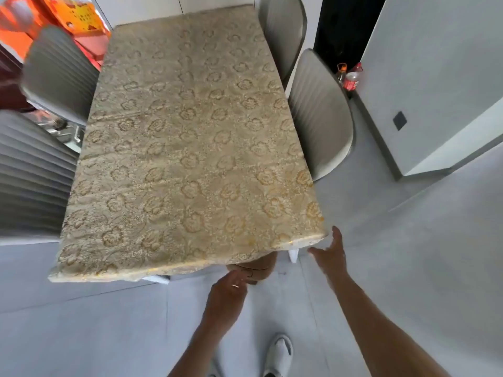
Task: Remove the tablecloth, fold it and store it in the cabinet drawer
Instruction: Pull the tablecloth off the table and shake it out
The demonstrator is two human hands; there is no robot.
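Note:
A beige and gold floral tablecloth (185, 148) lies flat over a long dining table and hangs a little over its edges. My left hand (227, 295) is just below the near edge, fingers reaching toward a brown stool (258, 263) tucked under the table; whether it touches anything is unclear. My right hand (330, 254) is held out with spread fingers just off the near right corner of the cloth, holding nothing. No cabinet drawer is in view.
Grey ribbed chairs stand on both sides: two on the right (318, 115) and two on the left (58, 77). Bottles (349, 77) sit on the floor by a white wall panel (435, 85). Orange boxes (73, 14) are at the far left. My white shoe (279, 355) is on grey floor.

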